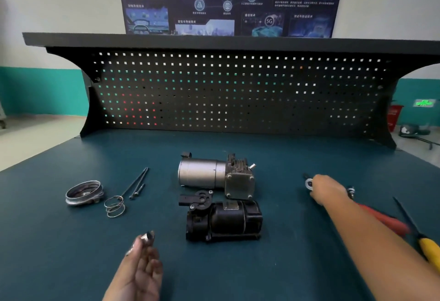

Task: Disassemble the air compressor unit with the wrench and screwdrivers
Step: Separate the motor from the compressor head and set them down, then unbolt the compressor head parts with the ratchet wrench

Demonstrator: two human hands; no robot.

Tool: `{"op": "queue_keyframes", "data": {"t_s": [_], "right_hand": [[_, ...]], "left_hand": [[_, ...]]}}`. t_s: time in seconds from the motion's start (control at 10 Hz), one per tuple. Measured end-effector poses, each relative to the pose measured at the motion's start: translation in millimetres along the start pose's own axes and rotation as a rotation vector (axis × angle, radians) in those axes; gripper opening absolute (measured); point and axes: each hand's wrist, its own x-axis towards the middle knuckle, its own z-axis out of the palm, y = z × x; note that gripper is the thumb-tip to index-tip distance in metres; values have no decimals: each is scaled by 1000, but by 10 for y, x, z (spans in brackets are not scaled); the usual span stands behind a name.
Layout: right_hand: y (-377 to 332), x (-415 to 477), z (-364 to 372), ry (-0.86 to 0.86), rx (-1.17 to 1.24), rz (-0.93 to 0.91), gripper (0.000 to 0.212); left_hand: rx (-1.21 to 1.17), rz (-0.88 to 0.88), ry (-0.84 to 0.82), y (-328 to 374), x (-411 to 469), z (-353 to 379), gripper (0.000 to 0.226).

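1. Head view looks down on a workbench (pixel 273 272) covered with a dark teal mat. The air compressor unit (pixel 239 183) lies at the middle of it in two pieces.
2. The farther piece is a silver motor housing (pixel 200 173) on its side. At its right end are a finned cylinder head and a square cover plate with bolts at the corners.
3. The black body (pixel 226 219) sits just in front of the silver piece, close to it or touching. A black bracket with two screw heads is at its upper left.
4. The left hand (pixel 142 269) is raised low over the near mat with the palm turned up. Its fingertips pinch a small metal part (pixel 149 236), which is too blurred to name more closely.
5. The right hand (pixel 326 190) reaches out to the right of the unit, back upward. Its fingers curl down around the wrench (pixel 309 184), and only the ring end shows past the knuckles.
6. A red-handled screwdriver (pixel 385 222) lies partly under the right forearm. A yellow-handled screwdriver (pixel 428 248) lies just beyond it, by the right edge.
7. Left of the unit and well apart from it, a metal ring cap (pixel 84 192) rests on the mat with a coil spring (pixel 114 206) just beside it.
8. Long bolts (pixel 138 181) lie in a loose bundle between the spring and the motor housing.
9. A black pegboard (pixel 238 91) stands at the back of the bench, with a dark poster (pixel 228 0) on the wall above.
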Motion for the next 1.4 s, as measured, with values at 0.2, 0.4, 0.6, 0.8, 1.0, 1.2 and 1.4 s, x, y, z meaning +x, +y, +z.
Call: {"op": "queue_keyframes", "data": {"t_s": [0.2, 0.4, 0.6, 0.8, 1.0, 1.2, 1.4], "right_hand": [[100, 169, 59, -86, 174, 41, 43], [16, -145, -524, 38, 218, -10, 52], [-222, -1430, -1013, -548, 1380, -343, 34], [-467, -2467, -692, -1069, 1750, -580, 55], [-556, -2646, -401, -1292, 1939, -760, 41], [-533, -2680, -300, -1078, 1942, -582, 54], [-538, -2716, -172, -962, 1830, -573, 66]], "left_hand": [[-72, -27, 46, 50, 19, 10, 18], [-128, -58, 14, -102, 8, 145, 17], [-42, -103, -148, -238, -208, 404, 4], [157, -166, -372, -312, -507, 560, 68], [258, -186, -516, -374, -689, 532, 61], [328, 6, -566, -401, -656, 436, 58], [413, 199, -651, -429, -603, 358, 44]]}}
